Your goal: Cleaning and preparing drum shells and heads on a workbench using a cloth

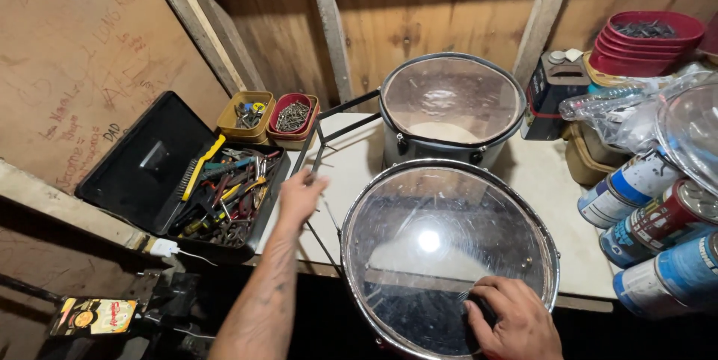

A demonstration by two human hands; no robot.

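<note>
A drum [441, 203] with a clear, scratched head and chrome rim stands nearest to me on a pale workbench [535, 177]. My right hand [516, 319] rests on the near right part of its head, fingers curled over a small dark object. My left hand [299, 195] reaches out to the left of the drum, at the edge of an open black toolbox [142, 173], fingers closed around something thin; what it holds is too small to tell. A second, smaller clear-headed drum [449, 102] stands behind the first.
The toolbox tray holds several hand tools. Two small tubs of screws and bits [269, 115] sit behind it. A black metal frame [329, 124] leans by the drums. Paint cans [651, 214] lie at right, with stacked red bowls [643, 42] and a dark jug [552, 94] behind. Plywood wall at the back.
</note>
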